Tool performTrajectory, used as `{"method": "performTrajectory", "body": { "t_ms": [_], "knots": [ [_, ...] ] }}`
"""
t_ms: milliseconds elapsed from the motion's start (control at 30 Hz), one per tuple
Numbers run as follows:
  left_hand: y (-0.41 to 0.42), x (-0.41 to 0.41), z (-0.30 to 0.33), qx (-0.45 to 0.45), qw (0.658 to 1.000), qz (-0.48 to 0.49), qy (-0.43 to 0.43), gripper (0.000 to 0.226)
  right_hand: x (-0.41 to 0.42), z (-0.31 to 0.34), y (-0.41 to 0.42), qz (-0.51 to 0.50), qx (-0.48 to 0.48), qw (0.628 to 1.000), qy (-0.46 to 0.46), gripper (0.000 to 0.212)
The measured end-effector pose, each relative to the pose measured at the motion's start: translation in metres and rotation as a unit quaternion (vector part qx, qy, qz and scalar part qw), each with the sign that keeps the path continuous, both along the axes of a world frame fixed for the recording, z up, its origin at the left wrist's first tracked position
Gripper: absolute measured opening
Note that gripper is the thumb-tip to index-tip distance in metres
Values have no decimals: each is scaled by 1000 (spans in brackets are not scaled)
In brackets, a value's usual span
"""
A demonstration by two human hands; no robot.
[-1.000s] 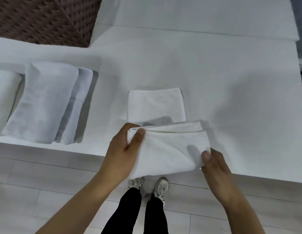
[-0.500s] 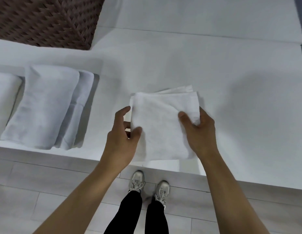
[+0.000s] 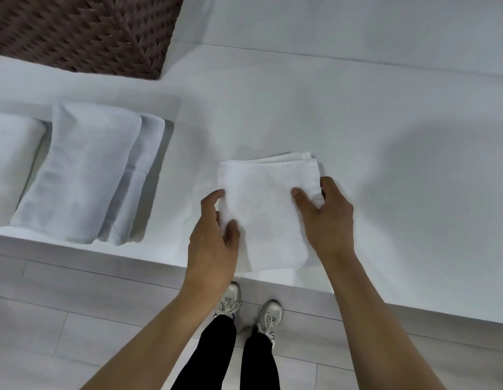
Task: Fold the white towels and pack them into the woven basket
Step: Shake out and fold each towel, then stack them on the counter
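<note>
head cam | looks steeply down (wide-angle) | close above table (image 3: pixel 357 114) edge, floor (image 3: pixel 76 319)

Most of my fingers are out of sight: on my left hand (image 3: pixel 213 243) only the thumb and the index finger show against the folded towel (image 3: pixel 265 212); the others go under its left edge. My right hand (image 3: pixel 327 218) hides its fingers behind the towel's right edge, thumb on top. The towel's lower layers peek out only at its far edge, so I cannot count them. The woven basket (image 3: pixel 84 32), beyond the towel to the left, is cut by the top edge; its rim and inside are unseen. The leftmost folded towel (image 3: pixel 11 167) is cut by the left edge. My legs (image 3: pixel 230 358) run off the bottom.
</note>
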State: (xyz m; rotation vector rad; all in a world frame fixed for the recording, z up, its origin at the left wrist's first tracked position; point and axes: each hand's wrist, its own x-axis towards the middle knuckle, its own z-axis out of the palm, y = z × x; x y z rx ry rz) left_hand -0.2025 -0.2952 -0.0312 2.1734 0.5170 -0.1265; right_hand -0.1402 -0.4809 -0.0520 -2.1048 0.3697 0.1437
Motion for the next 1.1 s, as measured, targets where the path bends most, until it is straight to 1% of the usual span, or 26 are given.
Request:
{"method": "performTrajectory", "body": {
  "t_ms": [100, 167, 233, 333, 367, 433, 533, 600, 667, 700, 767, 833, 900, 1033, 1100],
  "knots": [
    [9, 0, -11, 28, 1000, 11, 1, 53, 0, 2, 2, -11, -32, 999, 5, 24],
    [14, -1, -14, 34, 999, 35, 16, 52, -9, 1, 0, -19, -80, 997, 6, 33],
    [13, -5, -13, 38, 997, 48, 38, 48, -26, 3, 0, -35, -120, 991, 40, 43],
    [6, -13, -8, -5, 995, 70, 78, 40, -57, 9, 2, -47, -128, 985, 102, 51],
    [5, -16, -7, -19, 993, 75, 89, 38, -65, 13, 3, -47, -114, 984, 128, 52],
    [6, -21, -2, -42, 989, 84, 111, 36, -78, 20, 4, -64, -48, 980, 184, 52],
    [11, -30, 5, -84, 981, 99, 144, 35, -85, 29, -1, -94, 42, 969, 225, 52],
    [14, -39, 8, -115, 976, 108, 151, 33, -88, 32, -8, -107, 111, 952, 263, 45],
    [16, -49, 13, -129, 974, 114, 144, 32, -94, 37, -12, -121, 178, 933, 287, 43],
    [17, -54, 17, -132, 975, 112, 141, 32, -100, 39, -13, -125, 201, 927, 291, 33],
    [17, -65, 25, -143, 975, 113, 128, 34, -111, 46, -14, -116, 217, 929, 277, 16],
    [17, -76, 33, -153, 975, 111, 115, 35, -120, 56, -12, -103, 209, 941, 247, 9],
    [19, -86, 44, -164, 975, 108, 104, 35, -126, 70, -9, -92, 197, 952, 218, 9],
    [31, -106, 71, -180, 976, 108, 60, 35, -134, 101, 0, -57, 176, 964, 191, 15],
    [44, -113, 88, -182, 976, 109, 39, 35, -133, 119, 11, -29, 174, 968, 177, 12]
  ]
}}
